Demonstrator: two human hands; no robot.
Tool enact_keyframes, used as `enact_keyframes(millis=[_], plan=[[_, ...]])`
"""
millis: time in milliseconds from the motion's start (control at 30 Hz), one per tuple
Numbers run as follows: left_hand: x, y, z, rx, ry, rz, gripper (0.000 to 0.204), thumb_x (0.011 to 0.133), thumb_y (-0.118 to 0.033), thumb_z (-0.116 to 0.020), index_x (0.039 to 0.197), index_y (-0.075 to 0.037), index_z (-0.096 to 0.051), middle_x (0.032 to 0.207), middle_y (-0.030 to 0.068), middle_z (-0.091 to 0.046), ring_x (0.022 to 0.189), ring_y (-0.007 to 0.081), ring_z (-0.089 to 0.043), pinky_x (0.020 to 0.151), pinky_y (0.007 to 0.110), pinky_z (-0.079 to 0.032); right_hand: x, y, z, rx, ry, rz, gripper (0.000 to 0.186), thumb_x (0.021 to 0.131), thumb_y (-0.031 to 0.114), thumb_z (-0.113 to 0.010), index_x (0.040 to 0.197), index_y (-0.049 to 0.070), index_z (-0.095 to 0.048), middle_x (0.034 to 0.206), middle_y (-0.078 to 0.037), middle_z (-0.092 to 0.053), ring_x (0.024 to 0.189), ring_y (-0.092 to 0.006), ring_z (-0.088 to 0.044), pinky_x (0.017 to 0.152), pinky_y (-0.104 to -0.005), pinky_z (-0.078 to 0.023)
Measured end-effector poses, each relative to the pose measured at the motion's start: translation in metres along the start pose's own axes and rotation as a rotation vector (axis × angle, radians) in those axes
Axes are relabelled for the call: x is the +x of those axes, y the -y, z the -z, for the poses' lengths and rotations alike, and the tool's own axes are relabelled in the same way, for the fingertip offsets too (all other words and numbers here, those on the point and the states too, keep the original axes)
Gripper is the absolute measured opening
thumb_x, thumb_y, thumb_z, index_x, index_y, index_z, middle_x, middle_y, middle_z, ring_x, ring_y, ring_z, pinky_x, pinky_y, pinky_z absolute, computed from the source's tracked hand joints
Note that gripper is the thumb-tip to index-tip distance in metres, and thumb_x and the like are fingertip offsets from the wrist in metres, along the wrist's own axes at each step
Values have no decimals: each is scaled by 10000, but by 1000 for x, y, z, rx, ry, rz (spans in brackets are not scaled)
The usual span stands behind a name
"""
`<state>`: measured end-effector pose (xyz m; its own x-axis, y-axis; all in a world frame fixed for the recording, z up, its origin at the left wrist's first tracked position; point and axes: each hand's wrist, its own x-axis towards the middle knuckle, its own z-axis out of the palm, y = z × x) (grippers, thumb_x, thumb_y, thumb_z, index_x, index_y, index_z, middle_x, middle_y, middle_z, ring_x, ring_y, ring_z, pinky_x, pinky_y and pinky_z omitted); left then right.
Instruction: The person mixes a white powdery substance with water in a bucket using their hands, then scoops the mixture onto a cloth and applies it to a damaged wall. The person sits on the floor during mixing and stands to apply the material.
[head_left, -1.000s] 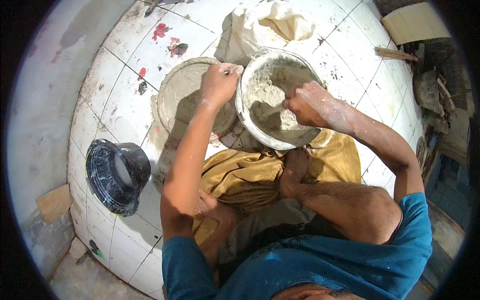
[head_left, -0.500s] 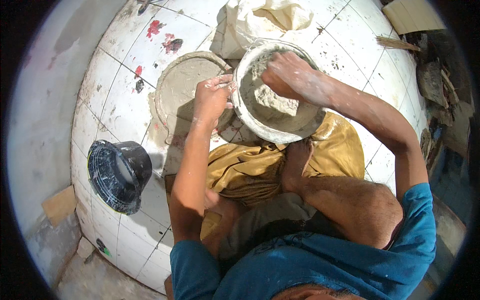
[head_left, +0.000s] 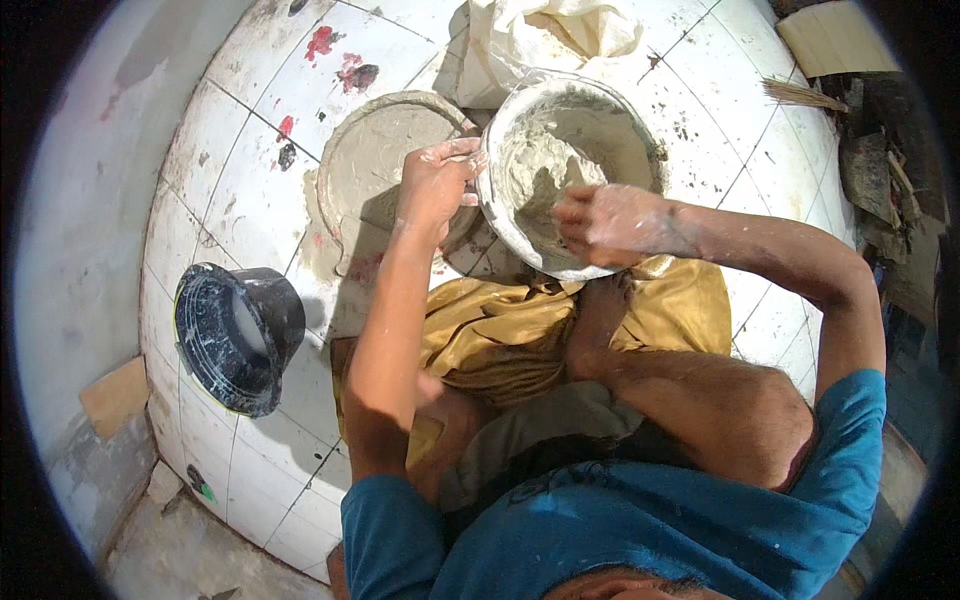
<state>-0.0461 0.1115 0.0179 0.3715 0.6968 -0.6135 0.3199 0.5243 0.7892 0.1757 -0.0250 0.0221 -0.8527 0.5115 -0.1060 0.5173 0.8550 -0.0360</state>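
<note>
Between my feet and a white sack stands a round, pale-smeared bucket (head_left: pixel 512 238), partly full of thick grey paste (head_left: pixel 540 160). Its left rim is gripped by my left hand (head_left: pixel 435 190), thumb and fingers closed on the edge. My right hand (head_left: pixel 612 225) is over the near right part of the bucket, low at the paste, with its fingers curled. Whatever those fingers hold, if anything, is hidden beneath the hand. Whitish smears cover both hands. Left of the bucket, a shallow round form (head_left: pixel 385 140) of smooth grey paste lies on the tiles.
A black bucket (head_left: pixel 280 310) lies tipped at the left, whitish inside. The open white sack (head_left: pixel 488 65) stands beyond the paste bucket. Golden cloth (head_left: pixel 500 330) is bunched around my feet. Wood scraps (head_left: pixel 865 165) and a bristle bundle (head_left: pixel 805 95) lie far right; a wall (head_left: pixel 100 230) rises left.
My right hand has swept from the far side of the bucket toward its near right side, uncovering paste there. My left hand has kept its hold on the rim.
</note>
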Motion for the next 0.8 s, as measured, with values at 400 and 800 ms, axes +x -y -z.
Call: enact_keyframes(millis=[400, 800], plan=[[14, 10, 8, -41, 60, 9, 264, 926, -130, -728, 1169, -28, -725, 953, 31, -752, 786, 115, -668, 640, 295, -522, 18, -77, 20, 223, -172, 208, 331, 735, 165, -713, 1036, 27, -717, 1103, -106, -720, 1133, -291, -648, 984, -380, -574], [5, 9, 7, -1, 36, 12, 303, 928, -108, -664, 1212, -9, -697, 976, 47, -743, 806, 122, -670, 668, 290, -535, -29, -73, -25, 96, -35, -640, 377, 868, 74, -671, 1218, -55, -618, 1080, -194, -681, 970, -311, -689, 818, -401, -601]])
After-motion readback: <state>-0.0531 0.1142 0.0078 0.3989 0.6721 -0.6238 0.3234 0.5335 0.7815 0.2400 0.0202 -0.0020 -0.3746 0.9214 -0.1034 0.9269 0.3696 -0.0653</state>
